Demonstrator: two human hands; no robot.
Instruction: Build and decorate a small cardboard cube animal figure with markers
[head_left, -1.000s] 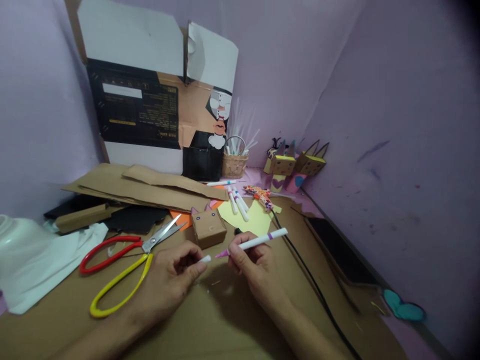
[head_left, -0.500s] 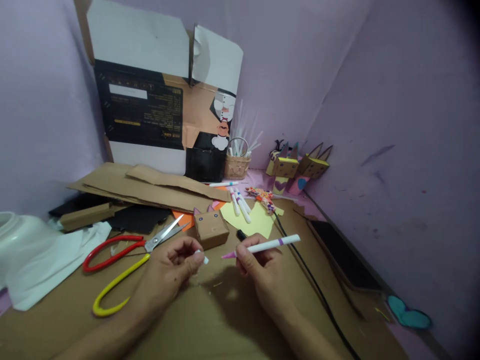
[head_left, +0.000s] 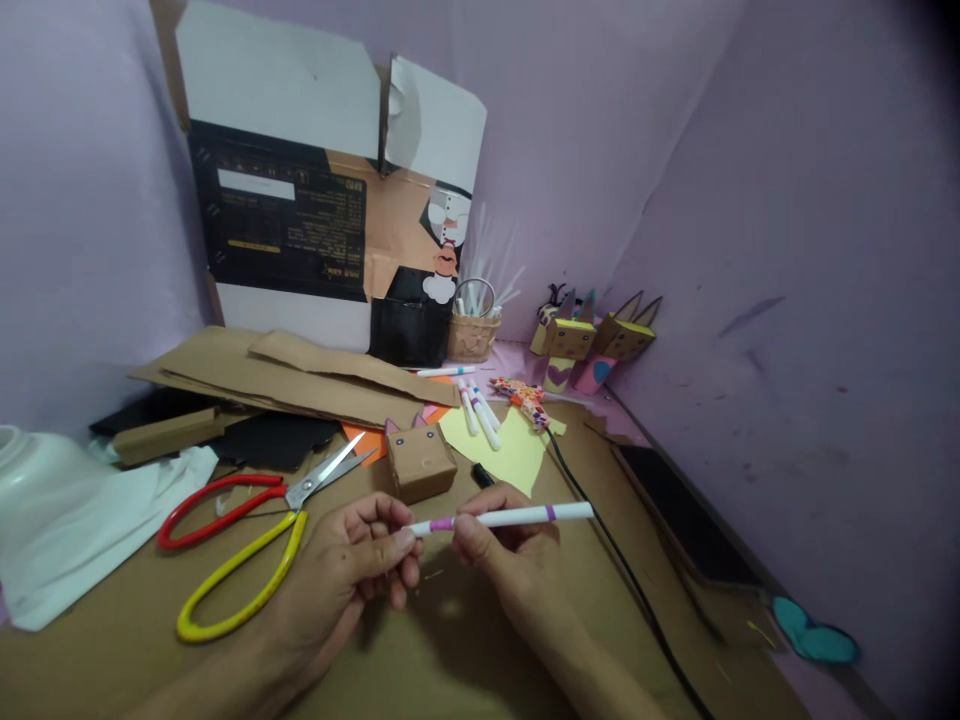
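My right hand [head_left: 506,550] is closed on a white felt-tip pen [head_left: 525,516] with a purple band, its barrel slanting slightly up to the right. Between the thumb and fingers of my left hand [head_left: 367,560] is the pen's white cap [head_left: 420,529]. The cap sits over the tip, with the pinkish-purple collar still showing between the two hands. Just behind the hands stands a small cardboard box head [head_left: 421,464] with drawn eyes and purple ears. Left of my left hand lie open scissors [head_left: 296,495] with one red and one yellow handle.
Several pens [head_left: 480,412] lie on yellow paper [head_left: 517,455] beside a patterned glue gun [head_left: 525,400], whose black cord runs toward me on the right. Cardboard sheets [head_left: 300,385] lie behind the scissors. A dark phone-like slab [head_left: 682,510] and finished cardboard figures [head_left: 570,340] are at right.
My hands have come together, and the cap has gone from apart to over the pen's tip. The pen has levelled out a little.
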